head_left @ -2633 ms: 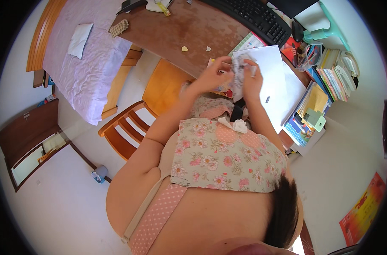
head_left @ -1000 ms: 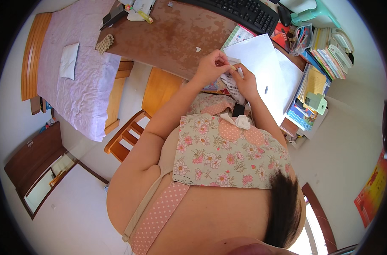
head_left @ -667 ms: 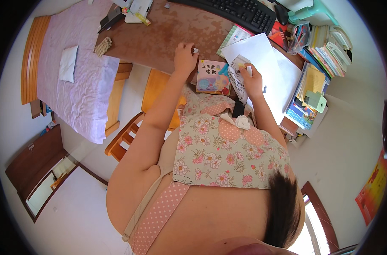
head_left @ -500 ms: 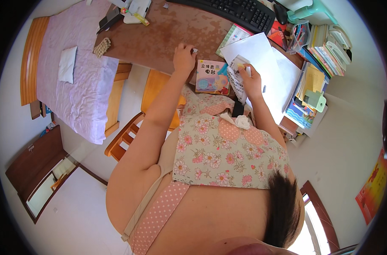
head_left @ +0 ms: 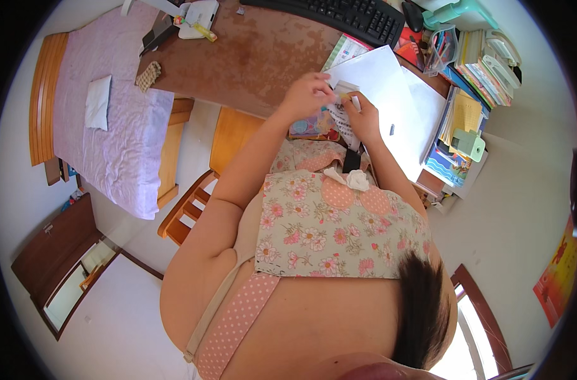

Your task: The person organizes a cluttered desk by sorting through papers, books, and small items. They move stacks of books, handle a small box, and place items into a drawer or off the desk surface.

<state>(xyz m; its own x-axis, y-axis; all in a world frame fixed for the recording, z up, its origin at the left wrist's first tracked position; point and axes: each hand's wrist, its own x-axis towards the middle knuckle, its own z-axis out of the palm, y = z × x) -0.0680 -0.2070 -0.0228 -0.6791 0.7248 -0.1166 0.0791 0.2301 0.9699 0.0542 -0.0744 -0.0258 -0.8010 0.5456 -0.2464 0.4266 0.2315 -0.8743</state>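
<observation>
My right hand point(head_left: 364, 119) is closed on a crumpled, see-through packet point(head_left: 343, 120) with dark print. A small white piece point(head_left: 356, 100) shows by its thumb. Reaching in from the left, my left hand point(head_left: 306, 98) meets the packet's upper edge with bent fingers. What its fingertips pinch, if anything, is hidden. Under that hand a small pink and blue picture booklet point(head_left: 308, 127) lies at the desk's near edge, mostly covered. White sheets of paper point(head_left: 402, 114) lie beneath and right of my right hand, with a small dark piece point(head_left: 392, 130) on them.
The brown desk point(head_left: 237, 63) carries a black keyboard point(head_left: 339, 16), a mouse point(head_left: 412, 17) and a clear pen holder point(head_left: 442, 50). Books point(head_left: 485, 76) and a green hole punch point(head_left: 469, 144) stand at the right. A wooden chair point(head_left: 228, 139) and a bed point(head_left: 117, 145) are left.
My left hand has moved right, from the bare desk beside the booklet to the packet, and now covers much of the booklet. My right hand keeps hold of the packet and has shifted slightly left.
</observation>
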